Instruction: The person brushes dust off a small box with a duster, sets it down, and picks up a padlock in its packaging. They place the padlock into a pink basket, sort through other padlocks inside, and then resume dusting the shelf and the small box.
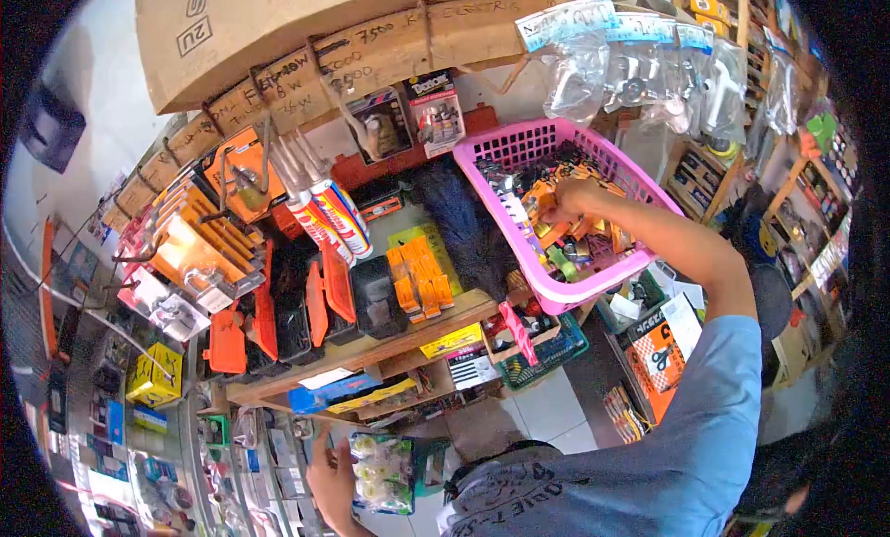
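Observation:
My right hand reaches into a pink plastic basket on the shelf top. Its fingers are bent down among small orange, black and yellow packaged goods. The fingertips are sunk in the pile, and I cannot tell what they pinch. A small green piece lies in the near part of the basket. My left hand is low in the view with its fingers stretched out and apart, holding nothing. Beside it is a clear pack of white and green items.
Left of the basket stand small orange boxes, black bins with orange lids and white-and-red sealant tubes. Carded goods hang on hooks. Plastic bags of taps hang above the basket. Below is a green crate.

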Motion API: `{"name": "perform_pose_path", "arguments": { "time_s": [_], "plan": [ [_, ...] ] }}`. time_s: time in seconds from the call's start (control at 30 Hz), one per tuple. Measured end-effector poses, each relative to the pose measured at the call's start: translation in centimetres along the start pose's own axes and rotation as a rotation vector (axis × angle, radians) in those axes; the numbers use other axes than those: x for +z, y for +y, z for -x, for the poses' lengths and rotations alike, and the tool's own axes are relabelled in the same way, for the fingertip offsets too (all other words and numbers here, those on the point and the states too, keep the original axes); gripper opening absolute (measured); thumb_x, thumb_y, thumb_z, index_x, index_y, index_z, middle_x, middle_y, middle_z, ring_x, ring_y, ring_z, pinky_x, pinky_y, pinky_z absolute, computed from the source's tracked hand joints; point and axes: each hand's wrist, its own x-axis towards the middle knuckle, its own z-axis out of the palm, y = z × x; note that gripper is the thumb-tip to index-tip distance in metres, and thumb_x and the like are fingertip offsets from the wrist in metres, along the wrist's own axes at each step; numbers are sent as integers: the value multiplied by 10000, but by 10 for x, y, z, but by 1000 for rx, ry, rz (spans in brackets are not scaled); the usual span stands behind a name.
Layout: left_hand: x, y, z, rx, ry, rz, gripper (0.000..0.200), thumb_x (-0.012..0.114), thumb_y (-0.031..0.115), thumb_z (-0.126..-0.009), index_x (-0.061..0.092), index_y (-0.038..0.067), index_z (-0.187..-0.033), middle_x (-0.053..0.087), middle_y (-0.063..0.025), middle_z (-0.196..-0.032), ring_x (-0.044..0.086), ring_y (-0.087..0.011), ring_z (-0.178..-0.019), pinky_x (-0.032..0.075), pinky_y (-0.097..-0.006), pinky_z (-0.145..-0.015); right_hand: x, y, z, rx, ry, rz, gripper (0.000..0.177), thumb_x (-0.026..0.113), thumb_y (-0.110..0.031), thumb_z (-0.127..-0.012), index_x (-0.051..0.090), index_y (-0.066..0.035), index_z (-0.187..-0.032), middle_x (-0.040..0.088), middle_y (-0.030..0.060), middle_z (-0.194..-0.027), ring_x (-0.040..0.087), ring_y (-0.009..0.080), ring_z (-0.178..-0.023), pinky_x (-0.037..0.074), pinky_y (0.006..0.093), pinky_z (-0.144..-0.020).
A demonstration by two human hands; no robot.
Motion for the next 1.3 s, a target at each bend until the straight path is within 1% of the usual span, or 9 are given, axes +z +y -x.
{"name": "perform_pose_path", "arguments": {
  "time_s": [0.2,0.27,0.4,0.53,0.7,0.83,1.03,1.2,1.3],
  "plan": [
    [27,-28,37,-72,10,-63,384,629,223,-900,570,106,-1261,684,-133,-723,682,-277,-642,495,-383,-570,-36,3,1,-254,61,-124,362,696,-362,-766,673,-33,-914,658,209,-822,653,382,-802,494,480,-692],
    [36,-22,51,-66,-2,-125,391,640,225,-894,569,120,-1264,687,-133,-738,684,-285,-656,502,-382,-575,-50,-2,25,-317,468,-149,344,761,-324,-744,602,-43,-863,644,164,-766,642,373,-801,472,486,-669],
    [67,3,64,33,-142,92,433,619,307,-915,540,144,-1308,684,-152,-784,679,-315,-686,513,-411,-630,-113,-42,123,-396,665,-386,269,680,-209,-849,528,6,-791,531,160,-662,529,302,-594,397,403,-560],
    [102,40,67,129,-360,415,519,552,401,-961,472,98,-1374,655,-187,-1105,658,-303,-981,506,-396,-813,-115,-64,201,-632,541,-543,296,741,-176,-797,516,0,-717,481,88,-597,464,132,-519,354,318,-485],
    [140,99,84,231,-859,1108,725,415,588,-960,371,31,-1423,497,-136,-1362,488,-261,-1261,435,-405,-970,-60,-104,240,-1101,-285,-492,309,638,-407,-889,637,-97,-895,637,85,-804,647,300,-737,502,407,-630],
    [177,105,102,163,-1443,1444,918,279,777,-878,350,42,-1423,496,-115,-1327,491,-222,-1244,446,-391,-959,8,-130,238,-1093,-352,-421,383,609,-478,-893,615,-98,-942,653,84,-870,659,314,-843,519,418,-691],
    [184,76,116,-309,-1164,1464,999,185,865,-769,417,93,-1358,609,-153,-1110,637,-289,-994,549,-408,-700,42,-113,231,-819,99,-668,527,689,-419,-855,542,-82,-1233,647,129,-994,659,269,-743,515,387,-671],
    [183,49,129,-578,-623,1661,899,173,782,-866,437,80,-1361,625,-161,-1098,637,-326,-1006,547,-460,-728,83,-89,200,-393,-268,-903,762,539,-475,-955,239,-28,-1494,615,156,-1078,646,202,-903,514,353,-734],
    [181,25,127,-540,-412,1762,843,210,754,-899,462,81,-1340,631,-167,-1085,649,-363,-973,551,-493,-734,130,-98,160,-348,-448,-1297,682,494,-474,-978,287,-46,-1466,618,119,-1106,644,196,-906,517,332,-726]
  ]
}}
